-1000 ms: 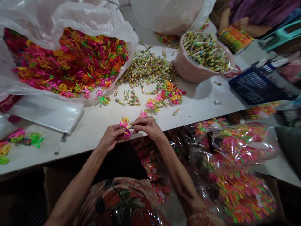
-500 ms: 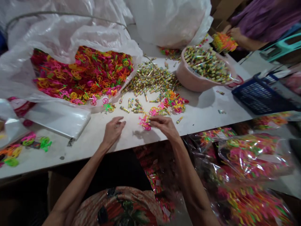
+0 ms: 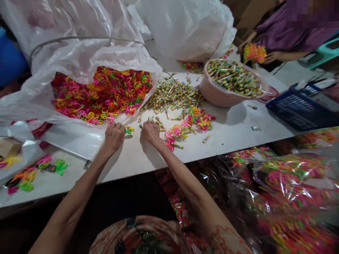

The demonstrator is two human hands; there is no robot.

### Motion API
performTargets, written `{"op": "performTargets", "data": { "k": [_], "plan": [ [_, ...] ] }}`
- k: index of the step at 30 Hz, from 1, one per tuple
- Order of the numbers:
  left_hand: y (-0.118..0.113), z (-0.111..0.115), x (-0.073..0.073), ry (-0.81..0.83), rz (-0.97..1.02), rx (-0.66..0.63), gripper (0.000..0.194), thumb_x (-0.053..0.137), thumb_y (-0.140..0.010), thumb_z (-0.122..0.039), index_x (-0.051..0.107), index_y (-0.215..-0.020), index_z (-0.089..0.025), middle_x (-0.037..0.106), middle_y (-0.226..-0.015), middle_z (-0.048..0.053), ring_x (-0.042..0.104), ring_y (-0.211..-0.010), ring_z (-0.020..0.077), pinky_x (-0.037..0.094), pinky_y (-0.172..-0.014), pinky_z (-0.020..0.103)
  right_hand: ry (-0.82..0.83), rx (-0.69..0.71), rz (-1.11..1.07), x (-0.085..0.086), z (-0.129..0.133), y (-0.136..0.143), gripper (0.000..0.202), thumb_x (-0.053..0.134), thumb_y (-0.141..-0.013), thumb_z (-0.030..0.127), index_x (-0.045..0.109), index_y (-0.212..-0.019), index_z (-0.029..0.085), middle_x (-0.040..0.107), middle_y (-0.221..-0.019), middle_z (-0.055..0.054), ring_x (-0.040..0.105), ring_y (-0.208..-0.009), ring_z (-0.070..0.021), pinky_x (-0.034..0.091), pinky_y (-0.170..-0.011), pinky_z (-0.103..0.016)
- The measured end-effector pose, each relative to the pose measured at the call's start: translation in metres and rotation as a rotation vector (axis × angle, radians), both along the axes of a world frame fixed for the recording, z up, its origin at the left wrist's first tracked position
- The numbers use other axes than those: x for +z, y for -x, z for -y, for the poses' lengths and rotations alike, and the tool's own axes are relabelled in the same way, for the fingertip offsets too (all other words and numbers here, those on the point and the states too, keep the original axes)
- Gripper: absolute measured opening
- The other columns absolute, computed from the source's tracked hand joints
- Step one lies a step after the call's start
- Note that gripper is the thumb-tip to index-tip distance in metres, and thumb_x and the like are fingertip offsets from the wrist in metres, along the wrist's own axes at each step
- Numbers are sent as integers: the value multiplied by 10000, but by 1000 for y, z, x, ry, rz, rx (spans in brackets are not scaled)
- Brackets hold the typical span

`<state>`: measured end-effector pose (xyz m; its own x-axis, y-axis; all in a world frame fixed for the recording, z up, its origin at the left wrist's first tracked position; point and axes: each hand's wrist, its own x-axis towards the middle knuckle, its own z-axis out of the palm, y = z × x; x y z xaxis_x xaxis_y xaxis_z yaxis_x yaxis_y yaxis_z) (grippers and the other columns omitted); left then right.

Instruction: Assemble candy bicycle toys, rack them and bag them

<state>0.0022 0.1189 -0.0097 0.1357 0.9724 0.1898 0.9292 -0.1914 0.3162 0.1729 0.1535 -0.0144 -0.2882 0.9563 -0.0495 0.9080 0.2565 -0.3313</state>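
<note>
2 bare hands, apart from each other, over the white table (image 3: 230, 137). Left hand (image 3: 114, 135): fingers curled down, tips hidden, can't tell if clamped on anything. Sits at the front lip of the open plastic bag (image 3: 127, 58), green-yellow plastic piece (image 3: 129, 130) just right of it. Right hand (image 3: 150, 132): curled over the small loose tubes (image 3: 160, 122), 1 tube end (image 3: 141, 126) showing by the thumb; can't tell if it's pinched. To do this well, I'd take 1 tube by its sides, thumb and forefinger, lift straight so neighbours don't roll. Left side: better a loose piece than tugging at the pile, shapes look likely to snag. In the way: row of coloured pieces (image 3: 178, 132) just right of the right hand, so little room to sweep there. Flat clear sleeves (image 3: 76, 137) lie by the left wrist. Bag lip looks slack, could sag onto the work spot. Blue basket (image 3: 299, 113) well off right. Farther: bright plastic pile (image 3: 103, 95) in the bag, tube heap (image 3: 177, 92) beside it, pink basin (image 3: 219, 100) of more tubes right of that. Behind: large white bag (image 3: 190, 31), then a co-worker's purple sleeve (image 3: 280, 38) and an orange-yellow bundle (image 3: 254, 53).
</note>
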Motion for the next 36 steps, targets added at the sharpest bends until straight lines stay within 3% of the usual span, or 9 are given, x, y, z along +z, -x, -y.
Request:
{"op": "performTargets", "data": {
  "k": [4, 7, 10, 14, 16, 19, 25, 30, 36],
  "plan": [
    [-6, 27, -9, 179, 653, 211, 139, 608, -719, -327, 636, -694, -194, 635, -704, 38, 562, -723, 196, 450, -735, 351, 57, -56, -220, 2, 25, -20, 168, 477, -863, 162, 625, -940, 146, 662, -1031, -130, 564, -979, -226, 414, -866, -364],
    [-21, 46, -9, 407, 1235, 303, 305, 732, -589, -425, 653, -706, -154, 624, -625, 14, 547, -569, 137, 435, -590, 280, 322, -133, -762, 1, 53, -30, 156, 573, -814, 304, 624, -862, 164, 659, -791, -41, 578, -704, -152, 446, -678, -290],
    [-37, 61, -4, 495, 1496, 338, 354, 813, -490, -375, 684, -714, -132, 642, -607, 17, 559, -548, 112, 421, -551, 237, 565, -187, -1220, -1, 77, -31, 256, 685, -694, 387, 659, -831, 173, 615, -657, 20, 499, -533, -94, 405, -558, -246],
    [-57, 76, 6, 445, 1575, 414, 329, 821, -483, -321, 708, -735, -143, 690, -700, 19, 587, -629, 122, 474, -578, 242, 535, -252, -1325, 1, 94, -22, 282, 721, -657, 418, 701, -804, 178, 590, -602, 27, 467, -505, -90, 404, -530, -249],
    [-64, 81, 11, 457, 1655, 411, 340, 820, -476, -298, 715, -762, -149, 699, -734, 17, 600, -675, 133, 502, -611, 257, 371, -269, -1249, 3, 98, -17, 233, 707, -687, 407, 707, -771, 189, 616, -656, 0, 511, -576, -113, 431, -566, -258],
    [-68, 85, 15, 530, 1809, 305, 342, 820, -501, -302, 713, -788, -149, 710, -798, 32, 630, -760, 151, 526, -679, 270, 155, -254, -1143, 6, 101, -15, 171, 702, -710, 369, 723, -765, 208, 644, -753, -32, 551, -689, -138, 450, -623, -265],
    [-58, 83, 11, 482, 1678, 408, 413, 844, -524, -417, 702, -776, -122, 675, -668, 27, 598, -593, 116, 465, -498, 216, 388, -269, -1262, 16, 94, -36, 282, 714, -696, 425, 719, -834, 179, 550, -564, 39, 459, -466, -86, 393, -479, -242],
    [-52, 85, 17, 668, 1633, 257, 409, 873, -504, -316, 695, -813, -116, 703, -721, 48, 632, -622, 143, 516, -540, 249, 544, -164, -1302, 19, 88, -48, 208, 728, -670, 361, 724, -768, 178, 577, -565, 42, 493, -473, -75, 384, -494, -230],
    [-53, 90, 23, 760, 1672, 161, 409, 854, -569, -293, 664, -892, -129, 695, -762, 33, 640, -622, 135, 541, -576, 255, 769, -121, -1375, 16, 88, -54, 175, 749, -642, 307, 725, -741, 165, 592, -529, 45, 502, -466, -66, 395, -511, -218]
  ]
}}
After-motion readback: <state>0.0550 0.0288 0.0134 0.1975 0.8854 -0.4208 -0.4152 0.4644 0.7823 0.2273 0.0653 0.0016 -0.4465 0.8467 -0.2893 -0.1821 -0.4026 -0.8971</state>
